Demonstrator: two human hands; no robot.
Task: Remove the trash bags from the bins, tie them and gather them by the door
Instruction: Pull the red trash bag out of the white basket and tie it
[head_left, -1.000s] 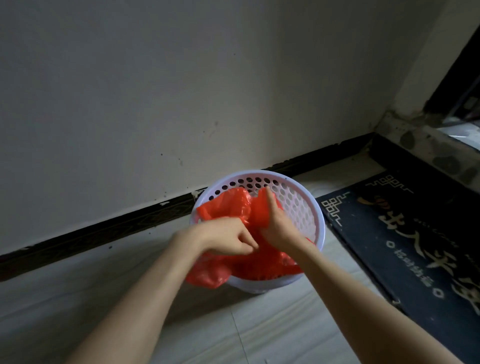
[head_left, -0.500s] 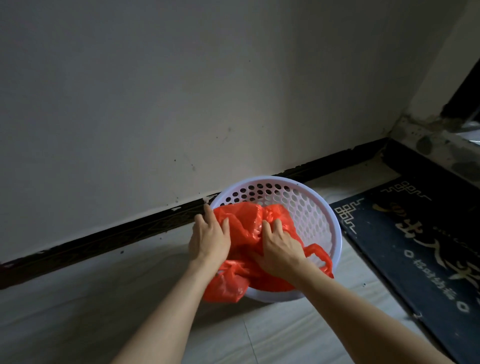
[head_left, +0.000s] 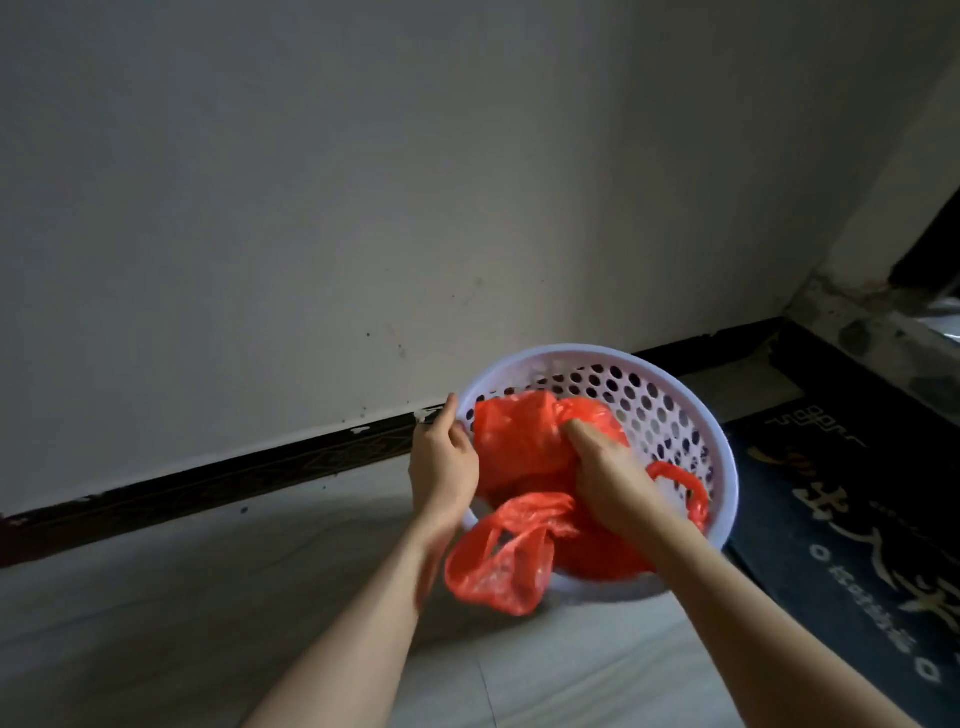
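Inside the white perforated bin (head_left: 670, 410), your right hand (head_left: 610, 480) clutches a bunched fold of the red trash bag (head_left: 519, 457). One bag handle spills over the bin's near rim. Your left hand (head_left: 441, 462) grips the bin's left rim.

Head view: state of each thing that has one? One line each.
Red trash bag: still in the bin, untied, one handle loop draped over the near rim.
White perforated bin: upright on the floor, by the wall.
Left hand: at the bin's left rim; grip unclear.
Right hand: gripping bunched bag plastic inside the bin.
Door mat: flat, right of the bin.
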